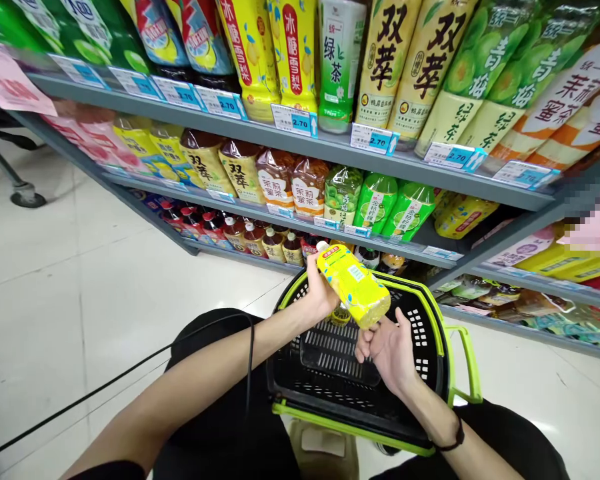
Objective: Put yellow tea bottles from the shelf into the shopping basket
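Note:
My left hand (321, 291) is wrapped round the neck end of a yellow bottle (355, 285), which it holds tilted over a black basket (325, 393) with a lime-green rim. The bottle's base points down and to the right. Just below that base is my right hand (391, 350), palm up with its fingers partly curled and apart; nothing rests in it. Whether its fingertips touch the bottle is hard to tell. Part of another yellow item (340, 316) shows inside the basket, beneath the held bottle.
Shelves of bottled drinks (240, 113) with price tags run across the front, their lowest level right behind the basket. A lime-green basket handle (467, 363) sticks out at the right. A black cable (115, 381) crosses the left side. A wheeled stand (26, 195) is at the far left.

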